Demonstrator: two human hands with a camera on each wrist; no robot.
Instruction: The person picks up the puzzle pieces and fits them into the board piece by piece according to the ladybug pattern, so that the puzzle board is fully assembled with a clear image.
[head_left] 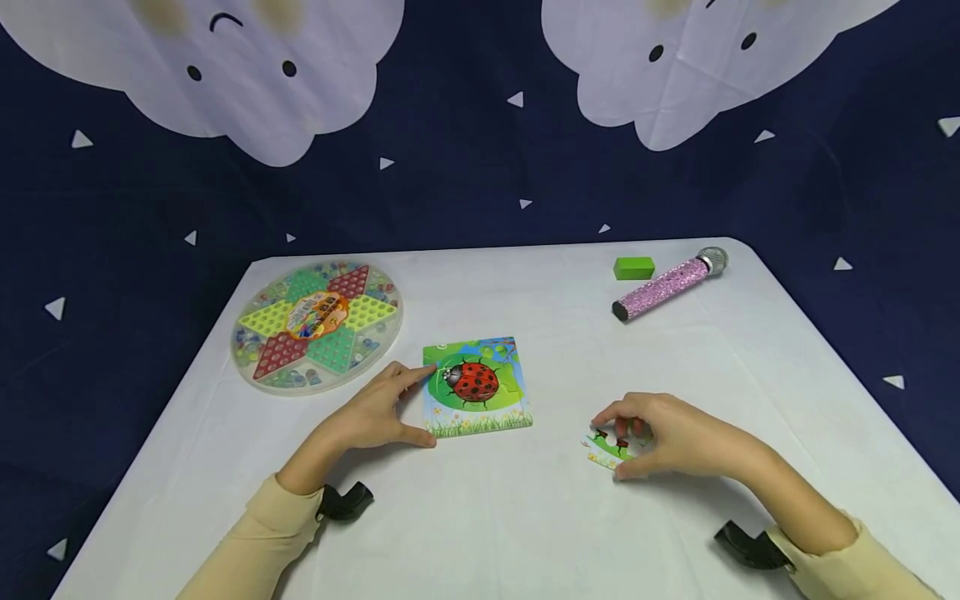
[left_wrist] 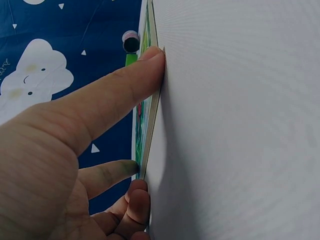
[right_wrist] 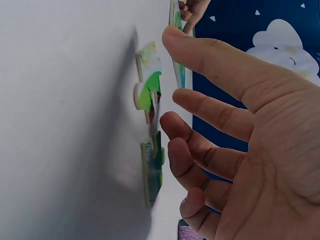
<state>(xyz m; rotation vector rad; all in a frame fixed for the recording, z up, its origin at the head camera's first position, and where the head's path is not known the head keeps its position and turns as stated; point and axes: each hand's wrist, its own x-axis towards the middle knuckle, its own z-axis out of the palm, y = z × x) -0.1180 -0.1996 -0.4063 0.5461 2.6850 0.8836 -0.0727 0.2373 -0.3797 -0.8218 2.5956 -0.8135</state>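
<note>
A square ladybug jigsaw puzzle (head_left: 487,419) lies flat left of the table's middle. My left hand (head_left: 373,417) rests at its left side, thumb against the near corner and a straight forefinger on the upper left edge. In the left wrist view the thumb (left_wrist: 120,90) meets the board's pale edge. To the right, my right hand (head_left: 682,435) hovers over loose puzzle pieces (head_left: 606,452), fingers loosely bent. The right wrist view shows a light green piece (right_wrist: 148,92) and a darker piece (right_wrist: 153,175) on the cloth, apart from the fingertips.
A round Chinese checkers set (head_left: 347,350) with marbles lies at the back left. A green block (head_left: 633,268) and a pink glittery microphone (head_left: 667,287) lie at the back right. Behind the white table (head_left: 495,517) hangs a dark blue cloth with clouds.
</note>
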